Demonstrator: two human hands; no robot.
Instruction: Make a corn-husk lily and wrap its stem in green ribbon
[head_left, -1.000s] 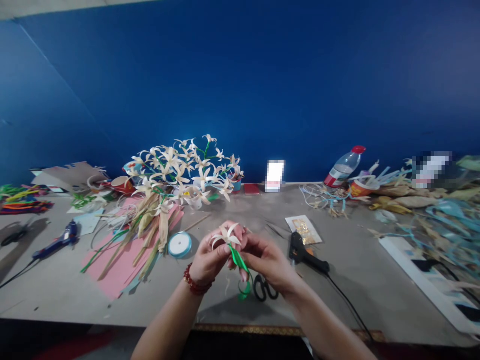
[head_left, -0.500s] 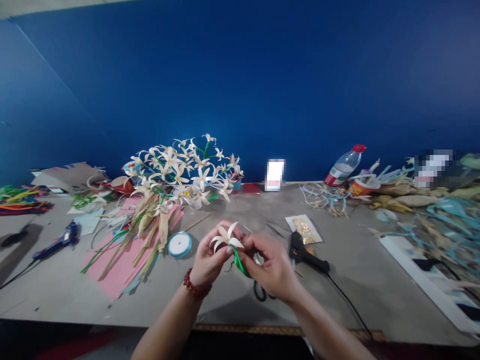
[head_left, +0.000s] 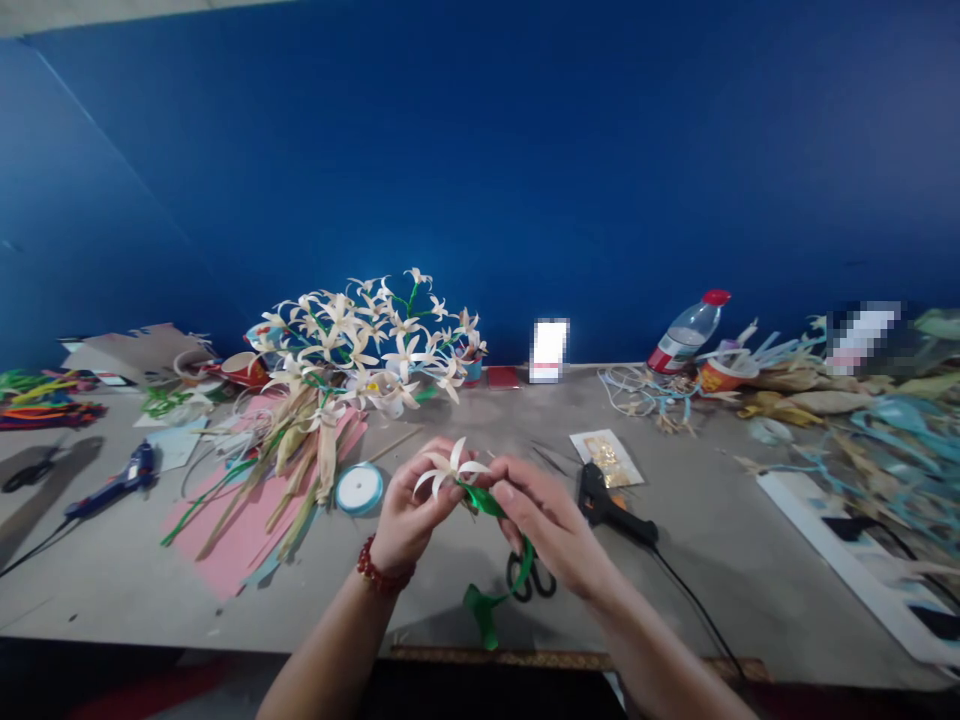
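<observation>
My left hand (head_left: 412, 505) pinches a white craft flower (head_left: 451, 468) with narrow curled petals just below its bloom. Beside it, my right hand (head_left: 544, 515) has its thumb and fingers closed on a green ribbon (head_left: 486, 500), which runs taut to the flower's base. The ribbon's loose tail passes under the right hand and dangles over the tabletop. A pair of scissors (head_left: 531, 580) with black handles lies below the right hand, its blades hidden.
Many similar flowers (head_left: 360, 330) stand at the back left, near a ribbon spool (head_left: 359, 489) and pink paper (head_left: 225, 530). A black glue gun (head_left: 619, 510) lies right, a blue one (head_left: 120, 485) left. A power strip (head_left: 840, 560) and bottle (head_left: 690, 335) are farther right.
My right hand has shifted slightly, and the green ribbon now stretches sideways from the flower. Its long tail has come into view below the hand. The flower has tilted a little.
</observation>
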